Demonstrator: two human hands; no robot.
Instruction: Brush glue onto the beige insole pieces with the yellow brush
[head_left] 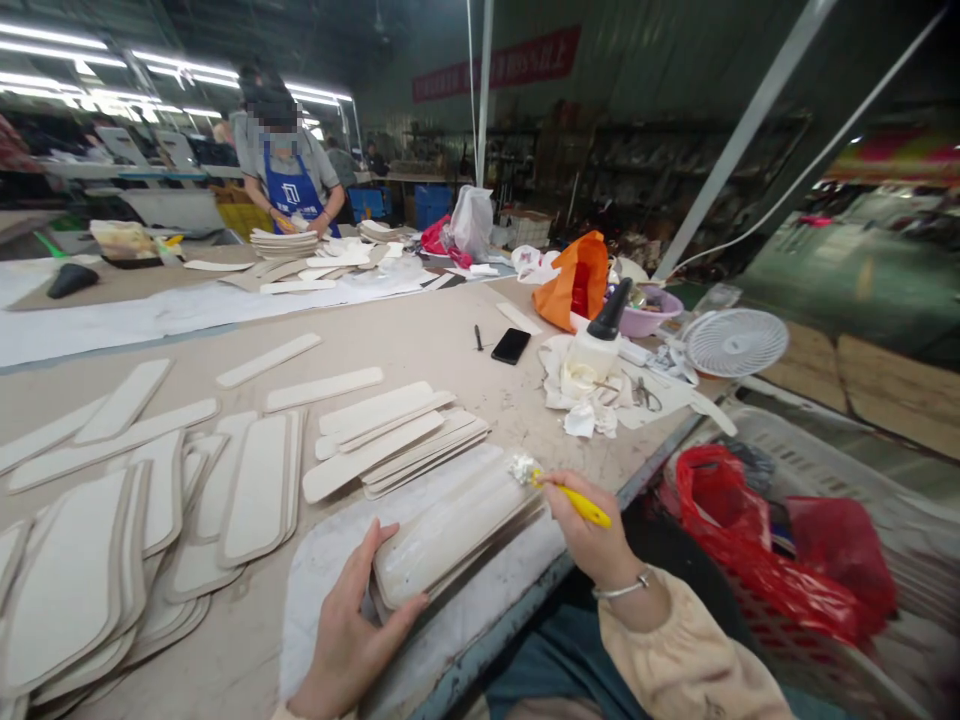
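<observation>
My right hand (592,525) is wrapped round the yellow handle of a brush (583,506). White, wet-looking paste covers its head, which rests at the far right end of a stack of long, rounded white panels (450,530). The top panel has a glossy wet coat. At the stack's near left end my left hand (358,610) grips the corner, fingers on the end edge and thumb along the near side. Under the stack lies a whitish sheet (319,545). Just behind sits another pile of narrow white panels (397,435).
Many loose panels (67,570) overlap on the left. A phone (511,346), a black-topped bottle (592,350), scissors (645,394) and a white fan (737,343) lie farther back. A crate (795,450) with red bags stands right of the table edge. Across the table, a person (289,180) handles panels.
</observation>
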